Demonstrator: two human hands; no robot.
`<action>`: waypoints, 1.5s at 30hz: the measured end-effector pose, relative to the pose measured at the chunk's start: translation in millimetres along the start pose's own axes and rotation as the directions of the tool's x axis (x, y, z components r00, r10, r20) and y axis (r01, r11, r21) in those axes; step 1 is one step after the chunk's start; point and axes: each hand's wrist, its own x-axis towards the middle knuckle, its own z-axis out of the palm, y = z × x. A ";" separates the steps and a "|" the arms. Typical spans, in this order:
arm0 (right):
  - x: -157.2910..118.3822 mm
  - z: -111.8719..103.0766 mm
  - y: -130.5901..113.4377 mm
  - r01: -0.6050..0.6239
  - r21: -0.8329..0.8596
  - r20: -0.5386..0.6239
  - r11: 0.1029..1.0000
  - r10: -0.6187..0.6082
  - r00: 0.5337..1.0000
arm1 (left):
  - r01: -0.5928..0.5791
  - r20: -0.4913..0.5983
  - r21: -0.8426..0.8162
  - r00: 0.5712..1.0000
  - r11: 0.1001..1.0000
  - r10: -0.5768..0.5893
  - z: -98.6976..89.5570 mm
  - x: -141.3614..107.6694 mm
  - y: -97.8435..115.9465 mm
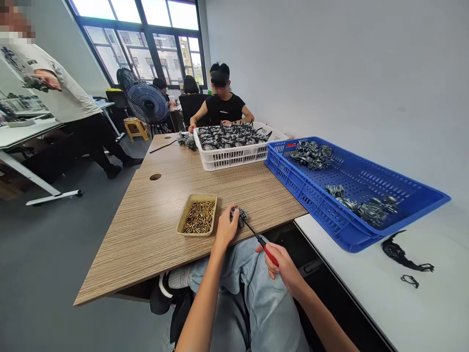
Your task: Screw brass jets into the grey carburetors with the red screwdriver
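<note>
Near the front edge of the wooden table, my left hand (227, 226) is closed around a small grey metal carburetor (242, 216), partly hidden by the fingers. My right hand (279, 263) grips the red and black handle of a screwdriver (262, 240). Its shaft slants up and left, and the tip meets the carburetor; the exact contact point is too small to make out. Just left of my left hand sits a beige tray (178, 230) filled with small brass-coloured jets (200, 216).
A blue crate (304, 195) with several carburetors stands at the right. Beyond it, a white basket (234, 159) is heaped with more, and a person (224, 105) sits behind it. A watch (397, 253) lies on the white table. Another person (69, 93) stands at left near a fan (148, 103).
</note>
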 end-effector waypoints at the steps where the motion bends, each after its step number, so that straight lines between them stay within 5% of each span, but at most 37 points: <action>1: 0.1 0.1 0.1 0.001 -0.004 -0.001 1.000 -0.001 1.000 | -0.001 0.000 -0.001 1.000 1.000 0.001 0.0 -0.2 0.2; 15: 1.4 2.0 -2.1 -0.018 -0.124 -0.013 0.992 0.016 1.000 | 0.042 -0.082 0.130 0.996 0.991 -0.032 4.4 0.1 -5.8; 23: 2.5 -2.2 2.4 0.046 -0.285 -0.002 0.958 -0.048 0.999 | 0.011 -0.035 0.137 0.999 0.990 -0.007 3.5 -1.3 -8.1; 28: 30.1 -3.6 0.5 0.221 -0.655 -0.080 0.722 -0.358 0.930 | -0.006 -0.006 0.124 1.000 0.992 0.007 3.1 -3.7 -6.5; 32: 67.2 9.7 -7.3 0.240 -0.812 -0.050 0.532 -0.472 0.880 | -0.012 -0.007 0.117 1.000 0.993 0.013 3.5 -3.5 -8.0; 38: 102.8 40.5 -15.2 0.242 -0.872 -0.036 0.426 -0.548 0.836 | -0.029 -0.001 0.056 1.000 0.998 0.030 1.8 1.2 -14.2; 45: 115.3 57.2 -11.2 0.168 -0.886 -0.096 0.433 -0.525 0.846 | -0.022 -0.005 -0.035 1.000 0.999 0.022 1.1 6.2 -21.3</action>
